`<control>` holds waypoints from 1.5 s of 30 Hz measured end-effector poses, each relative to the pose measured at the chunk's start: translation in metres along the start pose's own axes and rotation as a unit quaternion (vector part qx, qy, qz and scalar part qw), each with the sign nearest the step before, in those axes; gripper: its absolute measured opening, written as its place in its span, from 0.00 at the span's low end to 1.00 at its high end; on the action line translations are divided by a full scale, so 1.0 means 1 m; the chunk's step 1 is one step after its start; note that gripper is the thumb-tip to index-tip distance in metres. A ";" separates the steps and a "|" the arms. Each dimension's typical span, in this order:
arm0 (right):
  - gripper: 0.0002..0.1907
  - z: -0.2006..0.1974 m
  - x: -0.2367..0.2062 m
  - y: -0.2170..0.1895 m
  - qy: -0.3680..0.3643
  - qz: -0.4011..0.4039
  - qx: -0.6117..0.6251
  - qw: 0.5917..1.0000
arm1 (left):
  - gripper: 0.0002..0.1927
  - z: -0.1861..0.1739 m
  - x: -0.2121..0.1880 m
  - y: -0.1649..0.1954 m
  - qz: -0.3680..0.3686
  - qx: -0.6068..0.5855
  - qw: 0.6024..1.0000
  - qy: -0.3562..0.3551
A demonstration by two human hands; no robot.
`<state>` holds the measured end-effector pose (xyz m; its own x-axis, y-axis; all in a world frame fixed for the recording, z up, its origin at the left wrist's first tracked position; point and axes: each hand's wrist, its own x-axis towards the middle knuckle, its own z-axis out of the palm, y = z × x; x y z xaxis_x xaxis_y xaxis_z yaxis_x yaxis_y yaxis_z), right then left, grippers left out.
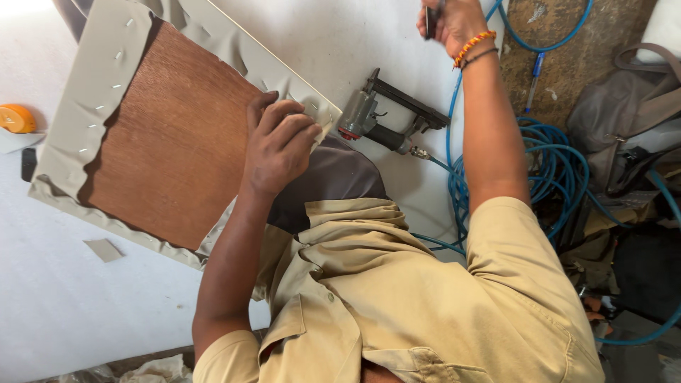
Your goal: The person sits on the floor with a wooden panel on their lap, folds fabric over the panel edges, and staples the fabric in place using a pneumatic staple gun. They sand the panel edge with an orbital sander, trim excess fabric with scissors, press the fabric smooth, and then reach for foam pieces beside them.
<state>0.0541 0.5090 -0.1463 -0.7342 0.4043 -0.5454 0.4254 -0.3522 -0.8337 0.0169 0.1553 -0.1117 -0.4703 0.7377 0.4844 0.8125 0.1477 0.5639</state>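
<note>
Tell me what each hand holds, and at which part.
Left hand presses the grey fabric edge of the brown wooden board. Right hand grips a small dark object; the part is unclear.

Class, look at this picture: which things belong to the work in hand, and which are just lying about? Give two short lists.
In the work:
- left hand pressing the grey fabric at the corner of the wooden board
- staple gun on its blue air hose
- right hand holding a small dark object

Lying about:
- orange object
- grey bag
- fabric scrap
</note>
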 end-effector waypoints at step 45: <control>0.46 -0.070 -0.260 0.132 -0.455 0.337 0.054 0.822 | 0.11 -0.014 -0.067 0.044 -0.020 0.096 0.994 0.040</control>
<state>0.3383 0.4164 -0.1205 -0.4638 -0.6959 -0.5483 0.8847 -0.3308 -0.3286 0.0793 0.1034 -0.1095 -0.5229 0.6747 0.5209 0.8401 0.3046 0.4488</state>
